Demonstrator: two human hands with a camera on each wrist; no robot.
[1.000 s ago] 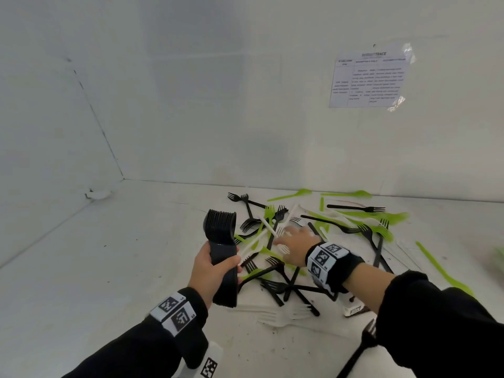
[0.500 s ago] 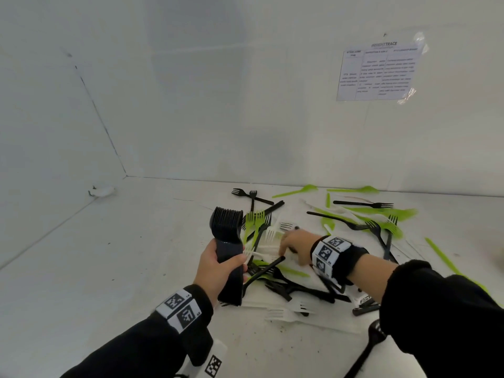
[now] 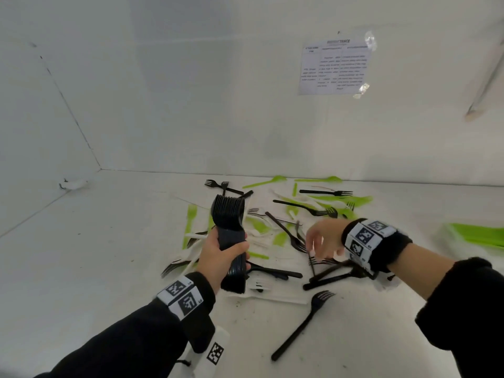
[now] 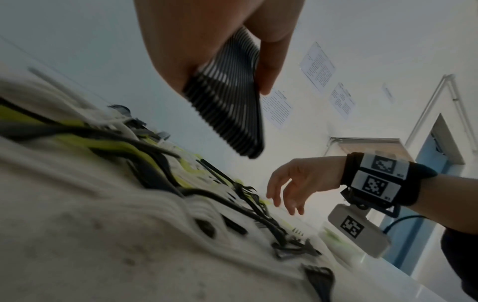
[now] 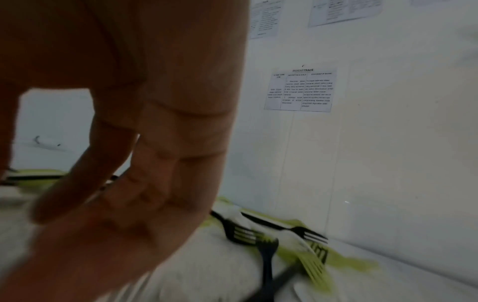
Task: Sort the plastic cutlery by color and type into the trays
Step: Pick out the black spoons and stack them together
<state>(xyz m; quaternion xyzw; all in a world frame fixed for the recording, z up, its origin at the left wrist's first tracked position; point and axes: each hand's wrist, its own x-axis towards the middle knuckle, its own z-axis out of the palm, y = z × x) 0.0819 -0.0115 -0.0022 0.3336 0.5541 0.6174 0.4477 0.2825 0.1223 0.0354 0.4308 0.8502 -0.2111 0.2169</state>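
My left hand (image 3: 221,255) grips a thick stack of black forks (image 3: 229,230) upright above the pile; the same stack (image 4: 230,110) shows ribbed in the left wrist view. My right hand (image 3: 321,242) hovers over the right half of the pile with loosely spread fingers (image 4: 282,196) that hold nothing. Below lies a heap of black, green and white cutlery (image 3: 278,230) on the white table. One black fork (image 3: 302,323) lies alone near the front edge. In the right wrist view my fingers (image 5: 145,163) hang above black and green forks (image 5: 271,239).
A white wall with a taped paper sheet (image 3: 335,68) stands right behind the pile. A bundle of green cutlery (image 3: 477,236) lies at the far right. Bare white table (image 3: 95,241) stretches to the left. No trays are in view.
My right hand has lifted off the pile and drawn back to the right, fingers now loose above it. The pile has been scattered. My left hand still holds the stack.
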